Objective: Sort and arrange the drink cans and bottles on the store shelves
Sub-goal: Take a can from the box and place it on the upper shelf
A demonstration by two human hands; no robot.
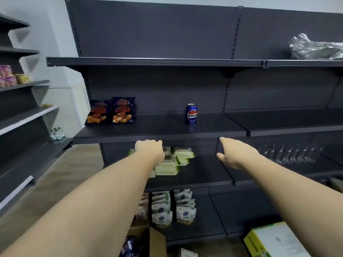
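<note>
Can point(191, 114) stands upright mid-shelf point(159, 135); left hand point(150, 150) curled, grip unclear; right hand point(235, 153) spread wide, empty, below the front edge.

Up and to the left of the left hand, two dark crisp bags point(112, 112) stand upright, side by side and touching. Just past that hand's knuckles, pale green packs point(174, 160) lie stacked in short piles. Below the left forearm, white pouches point(173, 207) stand in two rows. Below the right forearm, a yellow and white carton point(274, 240) sits tilted on the floor, and a brown cardboard box point(156, 242) lies near it to the left. High above the right hand, crumpled clear plastic point(315, 48) rests on the upper board. Far left of the left hand, purple tubs point(7, 76) sit stacked.
</note>
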